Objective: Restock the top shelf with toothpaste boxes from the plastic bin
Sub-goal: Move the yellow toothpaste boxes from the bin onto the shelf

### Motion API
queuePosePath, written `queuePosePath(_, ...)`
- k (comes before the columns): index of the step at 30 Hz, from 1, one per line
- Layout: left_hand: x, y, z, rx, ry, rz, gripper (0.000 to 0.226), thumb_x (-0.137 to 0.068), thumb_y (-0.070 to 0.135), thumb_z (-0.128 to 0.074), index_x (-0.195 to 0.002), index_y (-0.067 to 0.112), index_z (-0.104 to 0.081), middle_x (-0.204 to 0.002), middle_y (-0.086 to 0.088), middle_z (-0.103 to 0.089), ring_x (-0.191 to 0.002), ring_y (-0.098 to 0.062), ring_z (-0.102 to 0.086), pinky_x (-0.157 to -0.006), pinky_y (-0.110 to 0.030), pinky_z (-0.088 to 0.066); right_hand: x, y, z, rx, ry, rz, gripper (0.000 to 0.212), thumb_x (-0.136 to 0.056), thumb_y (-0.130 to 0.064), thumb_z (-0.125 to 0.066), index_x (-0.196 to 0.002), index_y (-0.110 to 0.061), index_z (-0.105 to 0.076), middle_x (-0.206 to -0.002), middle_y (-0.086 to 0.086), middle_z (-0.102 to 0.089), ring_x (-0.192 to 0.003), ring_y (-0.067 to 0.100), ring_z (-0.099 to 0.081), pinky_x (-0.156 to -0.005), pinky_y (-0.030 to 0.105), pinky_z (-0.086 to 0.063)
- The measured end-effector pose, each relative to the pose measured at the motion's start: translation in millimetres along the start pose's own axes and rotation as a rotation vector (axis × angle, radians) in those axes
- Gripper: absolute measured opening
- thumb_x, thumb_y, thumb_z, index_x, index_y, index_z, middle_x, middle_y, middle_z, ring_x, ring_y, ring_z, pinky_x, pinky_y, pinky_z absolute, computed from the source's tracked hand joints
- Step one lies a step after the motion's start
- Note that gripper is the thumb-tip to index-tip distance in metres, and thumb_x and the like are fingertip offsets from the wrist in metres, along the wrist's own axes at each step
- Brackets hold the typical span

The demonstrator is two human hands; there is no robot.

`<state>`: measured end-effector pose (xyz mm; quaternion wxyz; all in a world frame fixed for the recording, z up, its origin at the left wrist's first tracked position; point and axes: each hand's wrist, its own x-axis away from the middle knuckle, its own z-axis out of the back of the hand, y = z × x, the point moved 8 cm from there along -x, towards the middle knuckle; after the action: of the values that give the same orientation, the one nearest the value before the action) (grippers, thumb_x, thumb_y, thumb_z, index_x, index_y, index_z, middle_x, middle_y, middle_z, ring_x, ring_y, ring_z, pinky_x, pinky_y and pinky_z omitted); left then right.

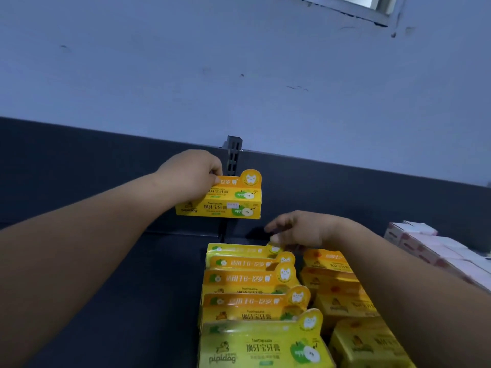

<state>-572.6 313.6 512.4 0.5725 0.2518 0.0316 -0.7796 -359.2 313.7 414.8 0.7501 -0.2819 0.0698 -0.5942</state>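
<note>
My left hand holds a yellow apple toothpaste box up in the air against the dark back panel, above the shelf. My right hand reaches to the back of the shelf, its fingertips touching the top tab of the rearmost box in a row of yellow apple toothpaste boxes. That row runs from the back toward me on the dark top shelf. Right of it stands a row of orange-printed yellow boxes, partly hidden by my right forearm. The plastic bin is not in view.
White and pink boxes lie at the right end of the shelf. A slotted black upright rises from the back panel just behind the held box. Bare dark shelf surface lies left of the yellow rows.
</note>
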Motion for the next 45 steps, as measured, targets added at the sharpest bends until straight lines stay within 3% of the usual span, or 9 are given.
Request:
queuePosePath(2, -3.7, 4.0, -10.6, -0.009, -0.011, -0.002, 0.011, -0.094, 0.029, -0.056, -0.091, 0.027, -0.066, -0.085, 0.012, -0.058, -0.078, -0.010, -0.055, -0.055, -0.026, -0.036, 8.2, 2.4, 14.9, -0.026, 0.141, -0.007, 0.030, -0.096, -0.031, -0.056, -0.125, -0.029, -0.057, -0.105, -0.005, -0.065, -0.087, 0.012, -0.065, -0.070, 0.026, -0.053)
queuePosePath(7, -8.8, 14.2, -49.3, -0.050, -0.059, 0.007, 0.014, -0.095, 0.026, -0.054, -0.085, 0.028, -0.064, -0.080, 0.010, -0.057, -0.073, -0.010, -0.053, -0.054, -0.028, -0.038, 35.0, 1.7, 42.5, 0.263, 0.472, 0.005, 0.029, -0.098, -0.028, -0.049, -0.126, -0.023, -0.059, -0.123, 0.001, -0.062, -0.109, 0.019, -0.057, -0.086, 0.031, -0.048)
queuePosePath(16, 0.5, 29.6, -119.5, 0.044, -0.283, 0.027, 0.013, -0.094, 0.025, -0.056, -0.087, 0.031, -0.066, -0.090, 0.012, -0.061, -0.082, -0.008, -0.056, -0.064, -0.026, -0.046, 82.6, 8.2, 40.4, 0.349, 0.520, 0.073, 0.031, -0.100, -0.020, -0.044, -0.126, -0.025, -0.058, -0.122, 0.000, -0.062, -0.107, 0.020, -0.057, -0.085, 0.033, -0.050)
queuePosePath(19, 1.3, 35.1, -108.2, -0.024, -0.261, 0.037, 0.012, -0.092, 0.029, -0.058, -0.101, 0.030, -0.066, -0.095, 0.010, -0.059, -0.086, -0.011, -0.055, -0.066, -0.029, -0.045, 94.4, 12.1, 38.7, 0.395, 0.520, 0.091, 0.030, -0.099, -0.022, -0.045, -0.126, -0.024, -0.058, -0.122, 0.001, -0.061, -0.107, 0.022, -0.058, -0.087, 0.037, -0.051)
queuePosePath(22, 4.9, 56.2, -86.8, -0.094, -0.196, 0.002, 0.030, -0.091, 0.041, -0.058, -0.117, 0.028, -0.060, -0.113, 0.004, -0.062, -0.098, -0.018, -0.057, -0.076, -0.033, -0.049, 107.2, 12.6, 37.7, 0.449, 0.537, 0.122, 0.031, -0.098, -0.027, -0.049, -0.128, -0.023, -0.056, -0.125, 0.001, -0.056, -0.111, 0.023, -0.055, -0.090, 0.038, -0.049)
queuePosePath(25, 14.3, 94.7, -65.6, -0.126, -0.117, -0.100, 0.052, -0.089, 0.053, -0.054, -0.134, 0.027, -0.049, -0.131, 0.001, -0.056, -0.116, -0.022, -0.054, -0.088, -0.038, -0.049, 126.0, 10.1, 41.1, 0.519, 0.595, 0.160, 0.036, -0.096, -0.032, -0.051, -0.132, -0.024, -0.052, -0.129, 0.002, -0.051, -0.116, 0.025, -0.049, -0.091, 0.039, -0.046)
queuePosePath(31, 45.4, 177.3, -25.7, -0.177, 0.030, -0.278, 0.070, -0.086, 0.061, -0.051, -0.144, 0.025, -0.036, -0.141, -0.004, -0.047, -0.127, -0.025, -0.046, -0.100, -0.043, -0.042, 188.8, 11.4, 63.0, 0.753, 0.836, 0.182, 0.037, -0.094, -0.037, -0.053, -0.128, -0.023, -0.053, -0.134, 0.002, -0.049, -0.123, 0.026, -0.043, -0.101, 0.041, -0.032)
queuePosePath(39, 92.5, 311.1, -6.9, -0.112, 0.215, -0.460, 0.071, -0.085, 0.061, -0.049, -0.143, 0.021, -0.036, -0.142, -0.005, -0.046, -0.129, -0.027, -0.042, -0.104, -0.041, -0.035, 303.9, 85.0, 89.6, 0.780, 0.945, 0.005, 0.037, -0.092, -0.032, -0.054, -0.127, -0.022, -0.052, -0.132, 0.002, -0.049, -0.123, 0.026, -0.042, -0.102, 0.040, -0.026)
queuePosePath(45, 143.1, 425.1, -55.5, -0.084, 0.180, -0.652, 0.070, -0.086, 0.054, -0.054, -0.143, 0.017, -0.039, -0.143, -0.007, -0.046, -0.133, -0.024, -0.040, -0.110, -0.039, -0.028, 390.7, 175.1, 81.8, 0.793, 0.900, -0.176, 0.041, -0.090, -0.036, -0.055, -0.128, -0.020, -0.051, -0.131, 0.004, -0.049, -0.122, 0.029, -0.042, -0.101, 0.042, -0.028)
